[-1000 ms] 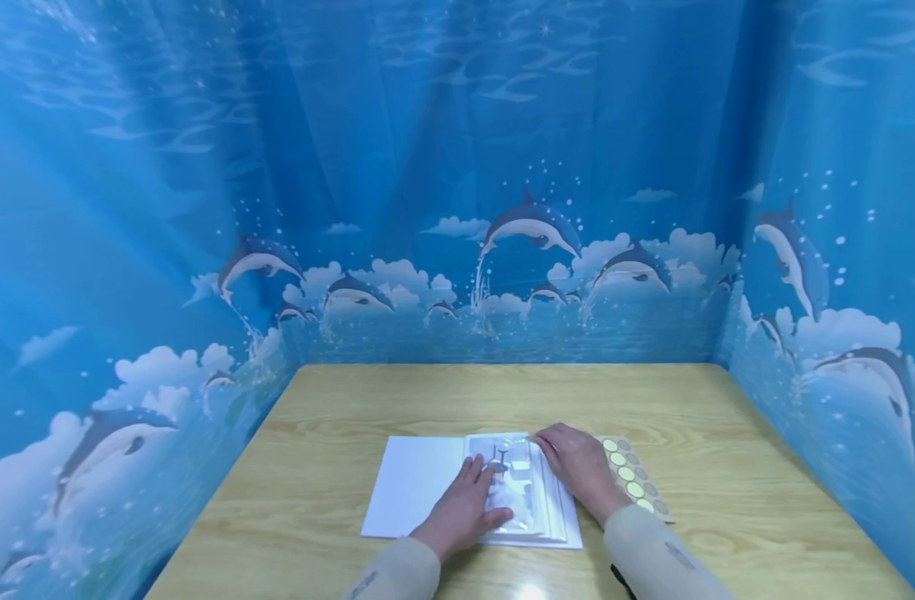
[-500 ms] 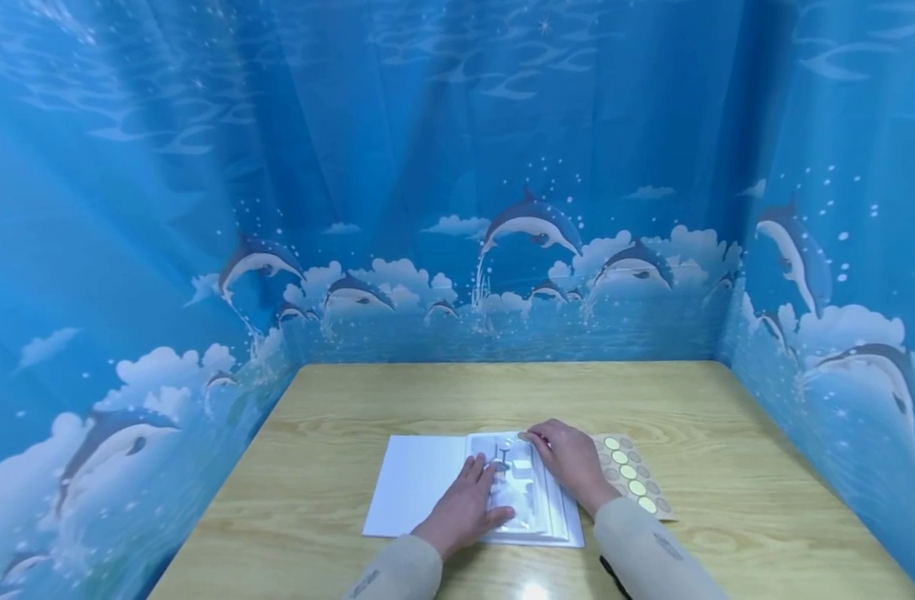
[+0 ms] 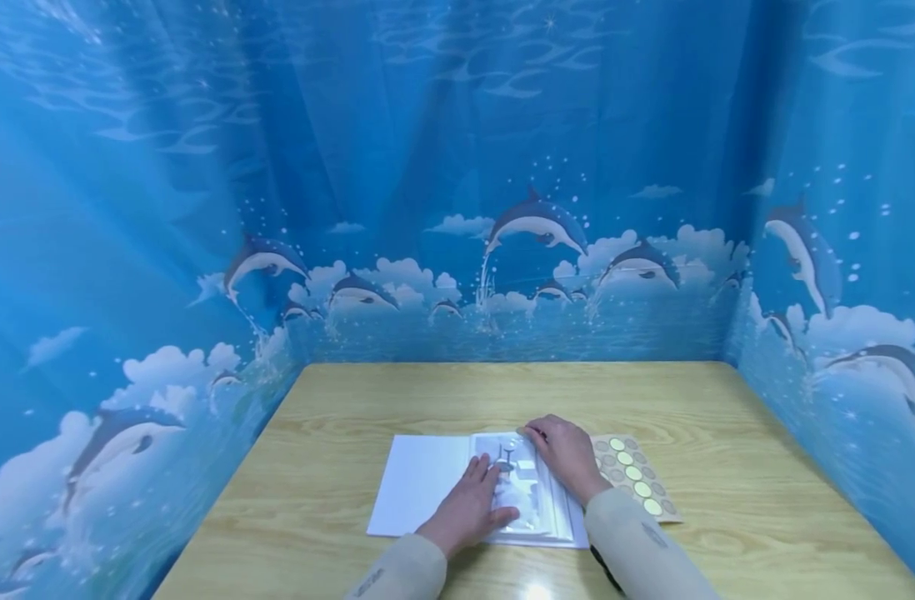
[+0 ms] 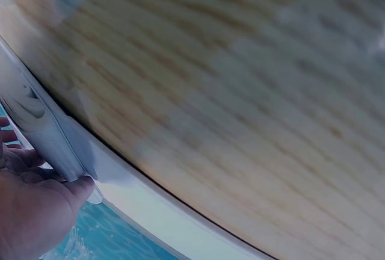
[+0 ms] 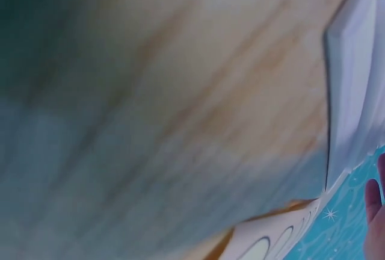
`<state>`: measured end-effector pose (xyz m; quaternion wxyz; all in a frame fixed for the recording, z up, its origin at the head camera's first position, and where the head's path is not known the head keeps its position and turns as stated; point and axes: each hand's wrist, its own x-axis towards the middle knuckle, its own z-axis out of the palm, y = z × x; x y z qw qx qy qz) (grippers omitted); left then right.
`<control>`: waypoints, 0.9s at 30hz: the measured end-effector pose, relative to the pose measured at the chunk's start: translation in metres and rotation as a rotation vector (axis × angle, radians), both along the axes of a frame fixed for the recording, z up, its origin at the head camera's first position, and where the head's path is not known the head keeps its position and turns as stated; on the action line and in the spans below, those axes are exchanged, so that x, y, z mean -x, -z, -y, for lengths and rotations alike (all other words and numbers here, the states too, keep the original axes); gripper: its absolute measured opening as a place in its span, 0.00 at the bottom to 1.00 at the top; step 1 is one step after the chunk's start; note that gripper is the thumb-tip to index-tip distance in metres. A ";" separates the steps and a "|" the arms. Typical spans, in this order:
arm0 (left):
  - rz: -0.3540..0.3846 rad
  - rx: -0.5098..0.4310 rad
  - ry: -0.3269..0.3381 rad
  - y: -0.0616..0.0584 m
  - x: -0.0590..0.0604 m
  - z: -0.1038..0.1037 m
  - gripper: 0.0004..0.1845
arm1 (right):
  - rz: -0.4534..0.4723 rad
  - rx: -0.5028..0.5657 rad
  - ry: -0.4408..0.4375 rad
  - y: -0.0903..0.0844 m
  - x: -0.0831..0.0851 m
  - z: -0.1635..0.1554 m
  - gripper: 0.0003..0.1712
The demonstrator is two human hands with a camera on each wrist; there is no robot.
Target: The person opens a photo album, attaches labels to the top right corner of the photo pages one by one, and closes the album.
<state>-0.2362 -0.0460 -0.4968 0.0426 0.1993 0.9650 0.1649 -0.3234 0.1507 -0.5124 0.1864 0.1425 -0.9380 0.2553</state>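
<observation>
Not much has changed since half a second ago: the right hand (image 3: 567, 457) has slid a touch to the left along the far edge of the booklet (image 3: 427, 486), and the view itself has drifted slightly, so the sticker sheet (image 3: 633, 477) shows a bit more of its dots. The left hand (image 3: 468, 506) looks like it hasn't moved at all.

The booklet is white, lying open and flat on the wooden table (image 3: 682, 400), near the front edge and roughly in the middle. Its left page is blank. The right side is a thin stack of pages with a glossy, see-through sheet (image 3: 519, 492) on top that has some greyish shapes on it; too small to say what they are.

The left hand lies palm down on the middle of the booklet, fingers mostly straight and spread a little over the glossy sheet. In the left wrist view the thumb (image 4: 84, 185) sits right against the near edge of the pages. The right hand is at the far right corner of the page stack, fingers bent down onto the top edge. I can't tell if it's actually pinching a page or just pressing on it.

The sticker sheet is tan with rows of round dots, some pale yellow-green, just right of the booklet, touching or nearly under the right wrist. A blue dolphin-print curtain (image 3: 457, 208) closes in the table on three sides.
</observation>
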 end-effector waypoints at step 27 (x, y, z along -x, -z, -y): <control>-0.023 0.029 0.018 -0.001 -0.001 0.000 0.43 | 0.153 0.062 -0.037 0.003 0.002 0.000 0.09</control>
